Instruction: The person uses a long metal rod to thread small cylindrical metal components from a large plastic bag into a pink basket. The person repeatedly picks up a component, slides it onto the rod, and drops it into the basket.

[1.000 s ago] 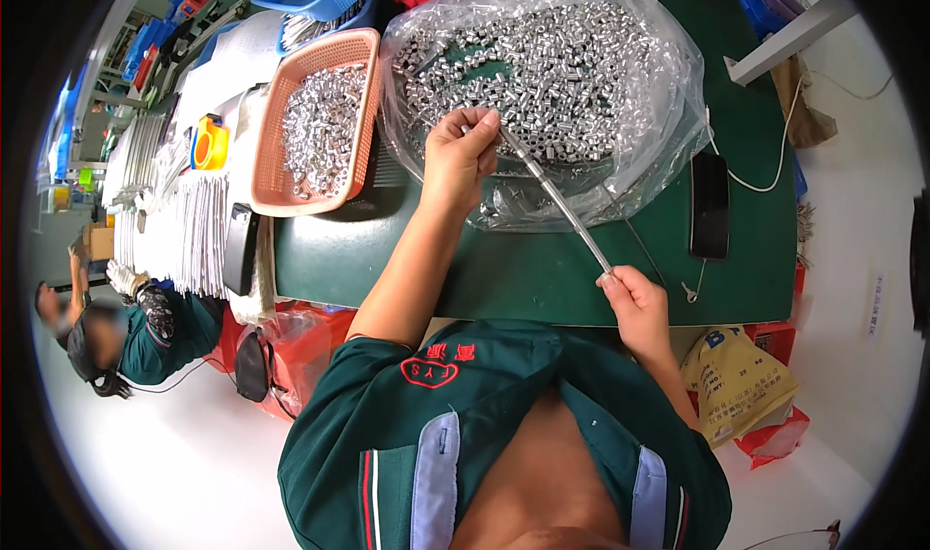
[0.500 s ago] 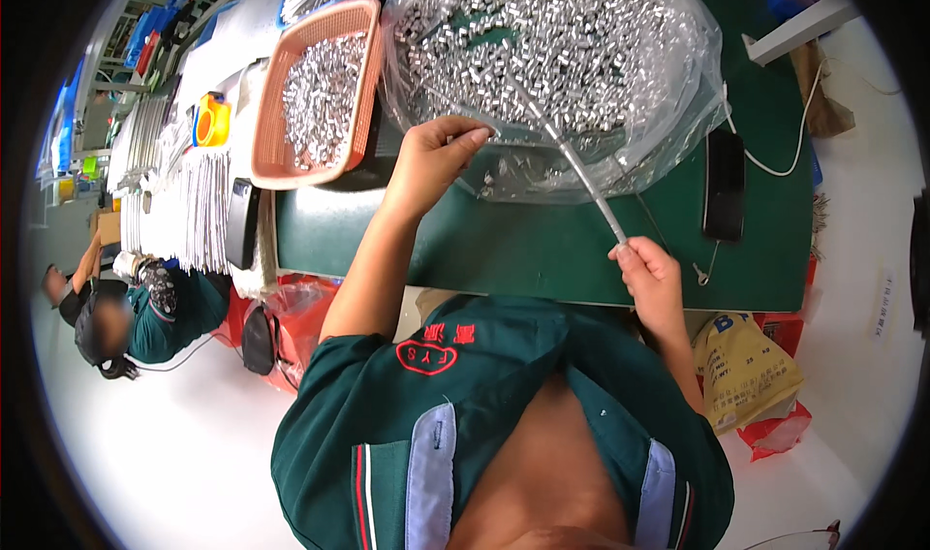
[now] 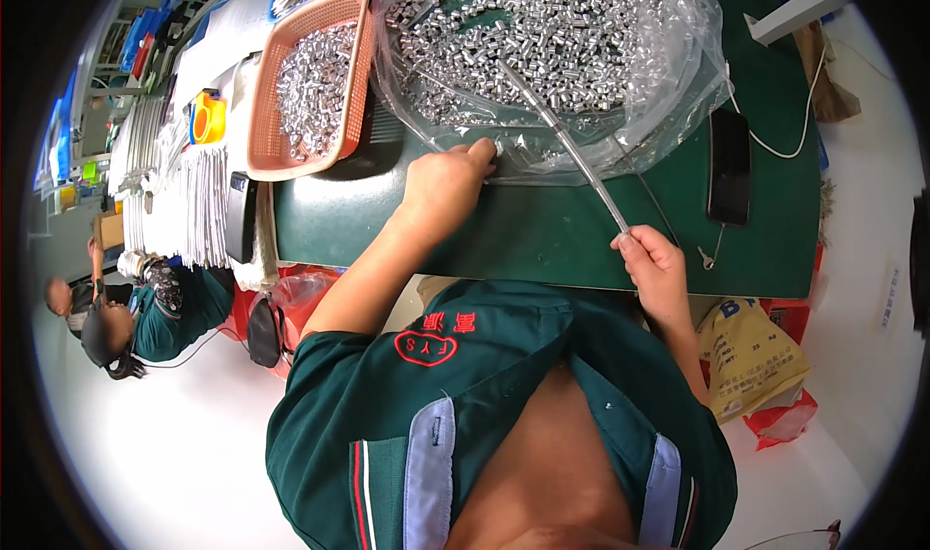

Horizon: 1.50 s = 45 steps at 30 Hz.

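Note:
My right hand [image 3: 659, 267] grips the lower end of a thin metal rod [image 3: 581, 160]. The rod slants up and left, its far end over the heap of small silver metal sleeves [image 3: 581, 41]. Those sleeves lie on a clear plastic bag [image 3: 678, 128] spread over the green table. Left of the rod, my left hand [image 3: 444, 189] is closed at the near edge of the bag, back of the hand turned up. A small shiny bit shows at its fingertips, but I cannot make out what is held.
A peach plastic basket [image 3: 260, 114] of similar sleeves stands left of the bag. Beyond it are a yellow tape dispenser [image 3: 207, 119], bundles of thin white strips [image 3: 205, 211] and a dark phone [image 3: 240, 217]. Another phone [image 3: 728, 167] lies at right. Two people are at far left.
My left hand has moved down to the near edge of the bag, its fingers curling and turning away from view. The right hand still holds the rod in nearly the same place.

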Each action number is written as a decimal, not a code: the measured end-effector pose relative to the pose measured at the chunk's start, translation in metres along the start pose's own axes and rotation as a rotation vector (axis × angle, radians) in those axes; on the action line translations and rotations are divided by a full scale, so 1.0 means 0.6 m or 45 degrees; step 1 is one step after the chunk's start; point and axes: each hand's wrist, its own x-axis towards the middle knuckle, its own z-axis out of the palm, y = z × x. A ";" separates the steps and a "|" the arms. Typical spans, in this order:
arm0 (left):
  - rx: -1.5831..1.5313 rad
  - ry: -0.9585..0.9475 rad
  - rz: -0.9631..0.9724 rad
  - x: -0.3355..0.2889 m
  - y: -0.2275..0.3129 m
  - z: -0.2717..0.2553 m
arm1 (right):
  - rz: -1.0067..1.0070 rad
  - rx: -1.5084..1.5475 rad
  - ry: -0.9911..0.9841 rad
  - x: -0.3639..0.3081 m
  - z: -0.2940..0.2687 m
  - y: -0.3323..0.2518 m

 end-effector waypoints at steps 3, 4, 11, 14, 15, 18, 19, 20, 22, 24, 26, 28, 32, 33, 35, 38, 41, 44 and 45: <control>-0.451 0.131 -0.076 0.011 -0.008 -0.005 | -0.013 -0.002 -0.001 0.000 0.001 0.004; -0.667 0.169 -0.125 0.018 -0.009 -0.012 | -0.029 0.000 -0.003 0.000 0.002 0.005; -3.004 -0.178 -0.567 0.088 -0.051 -0.011 | -0.005 -0.024 -0.012 0.000 0.005 -0.005; -2.983 -0.177 -0.489 0.109 -0.042 -0.010 | 0.000 -0.024 -0.004 -0.003 0.005 -0.007; -2.941 -0.173 -0.417 0.113 -0.041 -0.007 | -0.009 -0.028 -0.003 -0.005 0.006 -0.008; -2.767 -0.150 -0.367 0.124 -0.029 -0.010 | -0.045 -0.050 0.004 -0.003 0.007 -0.008; -2.757 -0.139 -0.351 0.125 -0.025 -0.010 | -0.043 -0.049 0.007 -0.002 0.008 -0.008; -2.806 -0.127 -0.336 0.127 -0.028 -0.005 | -0.041 -0.049 0.011 -0.001 0.008 -0.009; -2.905 -0.104 -0.305 0.132 -0.035 0.008 | -0.064 -0.069 0.022 0.000 0.008 -0.012; -2.948 -0.128 -0.290 0.134 -0.040 0.011 | -0.094 -0.096 0.039 0.000 0.009 -0.015; -2.983 -0.147 -0.282 0.138 -0.044 0.014 | -0.130 -0.129 0.062 -0.001 0.009 -0.017; -3.010 -0.158 -0.277 0.142 -0.048 0.017 | -0.139 -0.175 0.067 -0.003 0.008 -0.021; -2.926 -0.196 -0.216 0.145 -0.046 0.015 | -0.113 -0.186 0.066 -0.004 0.008 -0.024; -2.903 -0.185 -0.232 0.145 -0.047 0.011 | -0.124 -0.192 0.081 -0.005 0.010 -0.023; -2.846 -0.127 -0.253 0.146 -0.042 0.005 | -0.145 -0.204 0.111 -0.005 0.014 -0.021; -2.658 -0.061 -0.187 0.146 -0.043 -0.002 | -0.387 -0.449 0.298 -0.005 0.023 -0.024; -2.715 -0.076 -0.174 0.148 -0.044 -0.008 | -0.298 -0.295 0.171 -0.004 0.018 -0.026; -2.782 -0.133 -0.075 0.148 -0.049 -0.012 | 0.278 0.421 -0.243 0.001 -0.007 -0.016; -2.805 -0.162 -0.044 0.145 -0.050 -0.010 | 0.311 0.495 -0.297 0.002 -0.010 -0.015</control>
